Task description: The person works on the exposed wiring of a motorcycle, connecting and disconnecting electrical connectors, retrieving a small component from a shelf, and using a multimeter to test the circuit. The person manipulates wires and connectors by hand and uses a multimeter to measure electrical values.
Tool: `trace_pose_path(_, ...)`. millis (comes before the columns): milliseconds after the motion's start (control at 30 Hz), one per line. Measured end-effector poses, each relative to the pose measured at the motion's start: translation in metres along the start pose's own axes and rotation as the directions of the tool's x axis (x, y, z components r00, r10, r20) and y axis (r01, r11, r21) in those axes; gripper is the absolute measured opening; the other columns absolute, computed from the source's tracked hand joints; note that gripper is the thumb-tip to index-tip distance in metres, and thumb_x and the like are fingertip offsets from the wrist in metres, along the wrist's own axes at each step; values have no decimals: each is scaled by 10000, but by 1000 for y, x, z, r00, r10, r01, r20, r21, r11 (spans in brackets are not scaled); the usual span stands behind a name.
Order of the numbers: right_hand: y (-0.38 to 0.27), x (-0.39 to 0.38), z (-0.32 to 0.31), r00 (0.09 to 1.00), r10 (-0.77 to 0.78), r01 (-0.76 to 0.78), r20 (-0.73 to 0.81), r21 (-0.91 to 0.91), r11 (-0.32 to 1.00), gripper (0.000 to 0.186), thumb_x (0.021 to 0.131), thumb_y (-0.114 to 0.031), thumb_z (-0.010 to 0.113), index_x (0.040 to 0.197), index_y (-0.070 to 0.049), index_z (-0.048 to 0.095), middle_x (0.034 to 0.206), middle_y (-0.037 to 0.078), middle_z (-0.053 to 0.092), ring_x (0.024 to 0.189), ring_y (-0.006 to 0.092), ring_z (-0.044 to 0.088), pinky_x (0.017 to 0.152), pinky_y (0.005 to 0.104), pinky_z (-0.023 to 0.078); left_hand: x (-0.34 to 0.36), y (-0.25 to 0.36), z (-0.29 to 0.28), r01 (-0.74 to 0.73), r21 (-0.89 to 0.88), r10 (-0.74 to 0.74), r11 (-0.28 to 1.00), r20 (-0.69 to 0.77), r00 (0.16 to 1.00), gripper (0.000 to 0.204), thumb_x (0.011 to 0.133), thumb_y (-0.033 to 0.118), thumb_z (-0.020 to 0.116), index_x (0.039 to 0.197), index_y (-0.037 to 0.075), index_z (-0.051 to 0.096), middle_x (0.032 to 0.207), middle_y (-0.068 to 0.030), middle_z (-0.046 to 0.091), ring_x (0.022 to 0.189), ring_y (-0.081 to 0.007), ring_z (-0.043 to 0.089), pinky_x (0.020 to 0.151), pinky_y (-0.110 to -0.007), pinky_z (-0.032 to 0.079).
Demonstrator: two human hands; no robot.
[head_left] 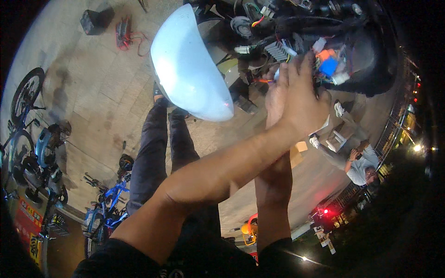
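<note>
My left forearm crosses over the right one. The left hand lies back-up over the wiring, fingers stretched out and slightly apart, thumb held away; its fingertips are beside a bundle of plugs. In that bundle are an orange connector, a blue connector and a white connector. Partly hidden beneath it, my right hand has its fingers closed around a small white connector, near orange-red wires. The wiring belongs to an opened black vehicle body. Left of it is a glossy pale-blue curved panel.
A finned metal part sits among the wires. On the paved floor lie a red tool with a cord and a black box. Bicycles stand at the left. A seated person is at the right, near a small stool.
</note>
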State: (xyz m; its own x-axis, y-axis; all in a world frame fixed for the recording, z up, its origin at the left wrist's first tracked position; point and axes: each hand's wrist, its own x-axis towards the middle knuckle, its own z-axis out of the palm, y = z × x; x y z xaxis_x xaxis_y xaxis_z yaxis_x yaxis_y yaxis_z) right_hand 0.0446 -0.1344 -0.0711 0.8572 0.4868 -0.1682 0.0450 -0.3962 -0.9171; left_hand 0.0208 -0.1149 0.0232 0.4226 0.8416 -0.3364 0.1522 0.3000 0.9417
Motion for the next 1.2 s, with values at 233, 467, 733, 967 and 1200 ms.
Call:
trace_pose_path(233, -11, 3, 11, 992, -49, 39, 119, 88, 995, 546, 917, -68, 540, 1414, -85, 313, 857, 60, 598, 629, 104, 515, 581, 244, 482, -14, 10, 17, 21, -313, 6, 949, 86, 996, 757, 715, 26, 591, 1393, -42, 261, 1414, -276, 276, 1319, -454, 271, 1109, -416, 255)
trace_pose_path(467, -29, 10, 17, 998, 30, -16, 63, -211, 977, 622, 897, -116, 600, 1430, -78, 282, 900, 82, 583, 653, 104, 537, 537, 238, 479, -15, 20, -3, 160, -290, -47, 943, 360, 932, 830, 696, 31, 622, 1400, -85, 200, 1445, -351, 183, 1361, -460, 204, 1122, -433, 217)
trace_pose_path(733, -51, 16, 0, 967, 240, -246, 84, 75, 966, 654, 937, -553, 405, 1447, -155, 305, 1035, 107, 566, 774, 150, 561, 599, 298, 477, 2, 33, -30, -204, 191, 113, 960, 400, 910, 705, 640, 98, 714, 1238, -128, 416, 1284, -338, 427, 1254, -464, 369, 1012, -413, 377)
trace_pose_path(967, -63, 24, -16, 901, 345, -355, 262, -10, 935, 897, 803, -818, 221, 1484, -234, 218, 1222, 162, 529, 932, 207, 583, 719, 325, 536, 9, -28, -75, -128, -124, 131, 984, 21, 991, 205, 755, -42, 525, 948, -13, 589, 877, -162, 617, 782, -247, 626, 677, -327, 497)
trace_pose_path(1200, -61, 26, -28, 890, 309, -304, 335, -69, 950, 895, 835, -785, 191, 1500, -187, 168, 1360, 218, 450, 1195, 308, 471, 1028, 405, 342, 29, -83, -36, 180, -318, -128, 931, 180, 975, 290, 901, -30, 466, 1188, -64, 473, 1080, -151, 595, 926, -178, 601, 786, -300, 497)
